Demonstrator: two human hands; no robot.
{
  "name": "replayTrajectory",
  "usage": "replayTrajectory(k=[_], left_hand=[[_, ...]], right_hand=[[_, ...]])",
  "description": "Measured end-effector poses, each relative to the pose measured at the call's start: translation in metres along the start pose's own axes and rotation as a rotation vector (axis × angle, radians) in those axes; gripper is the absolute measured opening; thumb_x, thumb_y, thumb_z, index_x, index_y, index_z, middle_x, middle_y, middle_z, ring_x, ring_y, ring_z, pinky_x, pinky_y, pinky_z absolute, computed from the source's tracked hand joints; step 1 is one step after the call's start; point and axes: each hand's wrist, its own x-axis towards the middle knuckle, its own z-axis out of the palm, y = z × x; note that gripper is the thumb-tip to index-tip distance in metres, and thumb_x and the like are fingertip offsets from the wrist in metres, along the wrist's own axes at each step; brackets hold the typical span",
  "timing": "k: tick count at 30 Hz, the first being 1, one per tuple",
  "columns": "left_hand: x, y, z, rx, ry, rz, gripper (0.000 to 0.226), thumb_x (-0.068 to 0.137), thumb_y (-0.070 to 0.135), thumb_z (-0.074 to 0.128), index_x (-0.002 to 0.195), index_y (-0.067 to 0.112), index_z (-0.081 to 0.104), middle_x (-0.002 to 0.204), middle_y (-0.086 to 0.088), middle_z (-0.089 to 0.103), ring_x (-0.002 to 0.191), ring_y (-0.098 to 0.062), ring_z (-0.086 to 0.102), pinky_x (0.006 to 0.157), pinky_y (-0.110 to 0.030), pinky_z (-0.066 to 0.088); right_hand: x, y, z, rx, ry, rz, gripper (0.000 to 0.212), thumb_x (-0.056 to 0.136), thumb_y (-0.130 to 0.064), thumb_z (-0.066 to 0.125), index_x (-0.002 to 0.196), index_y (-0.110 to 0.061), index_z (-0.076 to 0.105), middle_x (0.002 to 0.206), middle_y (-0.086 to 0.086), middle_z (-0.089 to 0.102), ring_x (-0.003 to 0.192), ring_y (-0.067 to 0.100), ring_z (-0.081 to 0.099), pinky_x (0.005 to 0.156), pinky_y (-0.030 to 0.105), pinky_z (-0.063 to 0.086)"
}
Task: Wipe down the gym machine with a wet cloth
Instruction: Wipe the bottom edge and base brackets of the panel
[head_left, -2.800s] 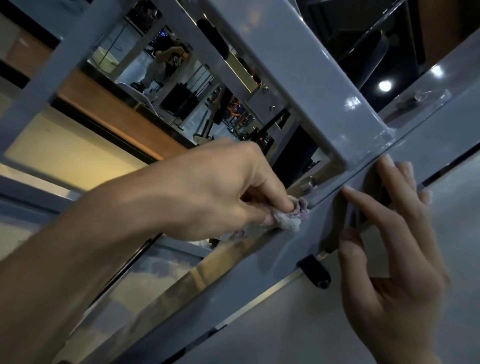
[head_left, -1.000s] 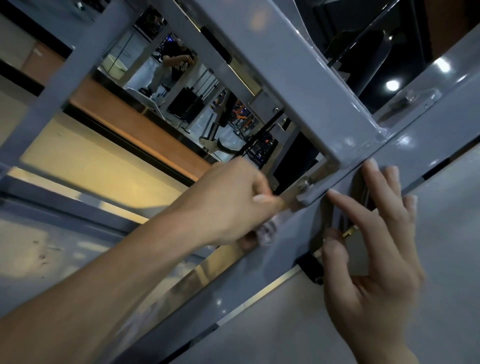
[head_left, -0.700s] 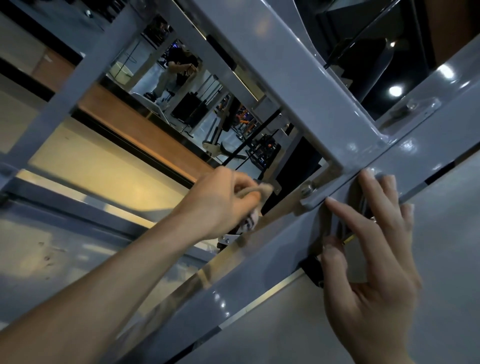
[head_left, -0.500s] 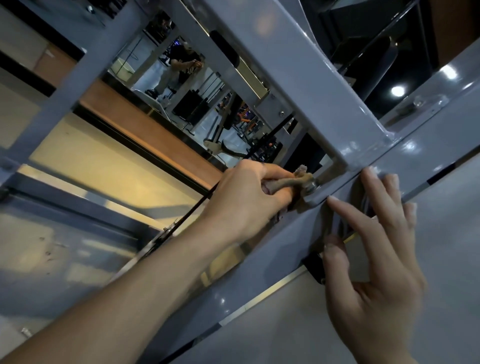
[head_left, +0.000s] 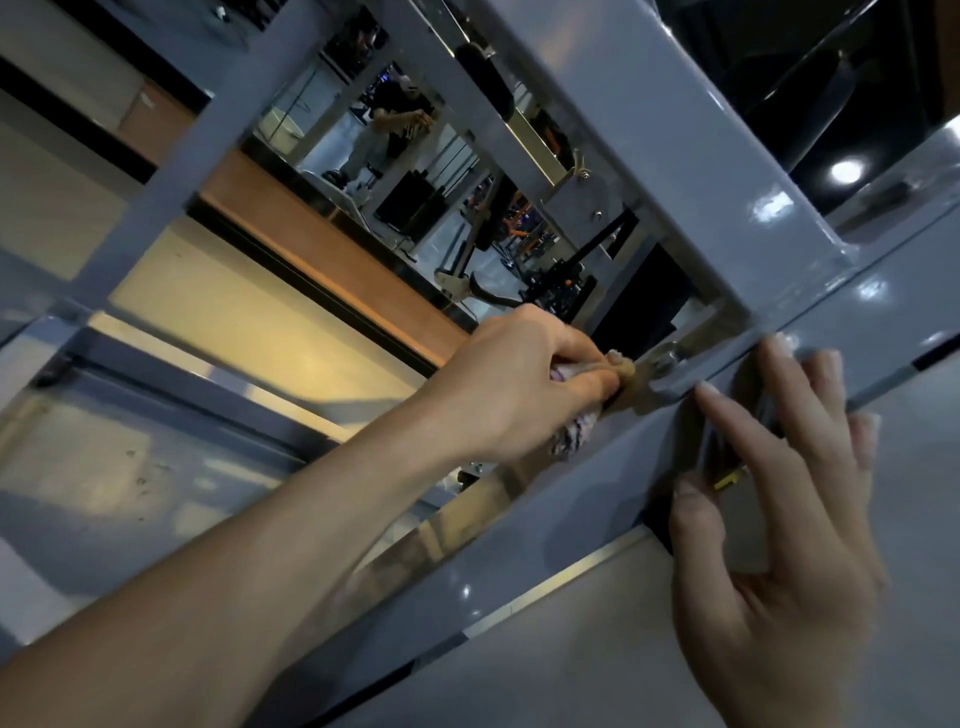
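The left hand (head_left: 514, 384) reaches in from the lower left, fingers curled tight round a small bunched wet cloth (head_left: 574, 434), whose tip is pressed against the bolt (head_left: 665, 361) at the joint of the grey gym machine frame (head_left: 691, 156). A loose end of cloth hangs below the fist. To the right, the right hand (head_left: 779, 545) lies on the diagonal grey beam (head_left: 519, 566), fingers straight and spread, grasping nothing, tips just below the joint
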Motion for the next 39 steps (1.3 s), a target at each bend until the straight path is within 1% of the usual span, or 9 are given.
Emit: replayTrajectory(k=[6, 10, 13, 19, 25, 27, 32, 36, 39], left_hand=[[-0.008, -0.033, -0.003, 0.179, -0.214, -0.173, 0.032, 0.097, 0.047, 0.065, 0.09, 0.02, 0.08, 0.076, 0.003, 0.076, 0.074, -0.016, 0.073, 0.069, -0.042, 0.061], [-0.006, -0.003, -0.006, 0.028, -0.075, -0.069, 0.025, 0.095, 0.045, 0.069, 0.092, 0.023, 0.08, 0.081, 0.008, 0.076, 0.071, -0.004, 0.07, 0.065, -0.029, 0.06], [-0.008, 0.013, -0.008, -0.029, -0.039, 0.004, 0.022, 0.093, 0.039, 0.069, 0.082, 0.021, 0.077, 0.07, 0.0, 0.073, 0.054, -0.01, 0.066, 0.049, -0.027, 0.054], [-0.023, -0.005, -0.013, 0.164, -0.258, -0.27, 0.027, 0.098, 0.029, 0.065, 0.078, 0.012, 0.071, 0.061, -0.003, 0.072, 0.048, -0.014, 0.069, 0.045, -0.025, 0.051], [-0.028, 0.043, -0.015, -0.146, -0.102, -0.072, 0.028, 0.102, 0.031, 0.061, 0.085, 0.012, 0.073, 0.069, -0.005, 0.075, 0.054, -0.025, 0.073, 0.053, -0.046, 0.063], [-0.032, 0.038, -0.013, -0.101, -0.094, -0.1, 0.026, 0.1, 0.03, 0.062, 0.085, 0.011, 0.072, 0.068, -0.006, 0.074, 0.052, -0.024, 0.072, 0.049, -0.04, 0.061], [-0.044, 0.003, -0.012, 0.196, -0.282, -0.371, 0.023, 0.097, 0.03, 0.068, 0.086, 0.009, 0.068, 0.066, -0.006, 0.072, 0.048, -0.013, 0.069, 0.045, -0.022, 0.053], [-0.047, 0.019, -0.013, 0.034, -0.186, -0.201, 0.028, 0.103, 0.034, 0.06, 0.09, 0.012, 0.071, 0.07, -0.002, 0.074, 0.055, -0.013, 0.072, 0.048, -0.023, 0.054], [-0.049, 0.034, -0.009, -0.046, -0.044, -0.064, 0.028, 0.103, 0.036, 0.059, 0.092, 0.014, 0.072, 0.074, -0.004, 0.074, 0.053, -0.016, 0.071, 0.05, -0.031, 0.059]], right_hand=[[-0.011, -0.002, 0.005, -0.059, -0.049, -0.017, 0.065, 0.077, 0.001, 0.058, 0.143, -0.004, 0.053, 0.161, 0.012, 0.037, 0.156, 0.028, 0.022, 0.127, 0.052, 0.012], [-0.015, -0.002, 0.011, -0.129, -0.041, -0.032, 0.066, 0.081, -0.005, 0.058, 0.147, -0.003, 0.048, 0.163, 0.012, 0.033, 0.156, 0.029, 0.022, 0.127, 0.051, 0.012], [-0.018, 0.0, 0.019, -0.193, -0.007, -0.05, 0.066, 0.082, -0.004, 0.06, 0.147, 0.001, 0.047, 0.162, 0.015, 0.033, 0.154, 0.031, 0.025, 0.126, 0.052, 0.014], [-0.02, 0.002, 0.019, -0.215, -0.016, -0.063, 0.068, 0.083, -0.006, 0.061, 0.149, 0.003, 0.044, 0.163, 0.018, 0.031, 0.156, 0.031, 0.022, 0.126, 0.055, 0.013], [-0.019, 0.001, 0.019, -0.206, -0.016, -0.063, 0.064, 0.089, -0.012, 0.055, 0.15, 0.002, 0.043, 0.164, 0.017, 0.03, 0.156, 0.031, 0.021, 0.126, 0.056, 0.015], [-0.019, 0.001, 0.018, -0.203, -0.021, -0.055, 0.067, 0.087, -0.01, 0.058, 0.151, 0.001, 0.042, 0.164, 0.016, 0.029, 0.156, 0.031, 0.021, 0.126, 0.056, 0.015], [-0.02, 0.002, 0.018, -0.231, -0.031, -0.056, 0.072, 0.086, -0.01, 0.06, 0.153, 0.001, 0.039, 0.165, 0.016, 0.027, 0.157, 0.03, 0.017, 0.127, 0.053, 0.011], [-0.021, 0.002, 0.019, -0.232, -0.025, -0.064, 0.071, 0.087, -0.012, 0.058, 0.154, 0.001, 0.037, 0.166, 0.017, 0.025, 0.157, 0.03, 0.015, 0.127, 0.052, 0.009], [-0.021, 0.002, 0.021, -0.247, -0.008, -0.073, 0.07, 0.088, -0.013, 0.056, 0.154, 0.002, 0.037, 0.166, 0.017, 0.025, 0.157, 0.031, 0.016, 0.127, 0.052, 0.01]])
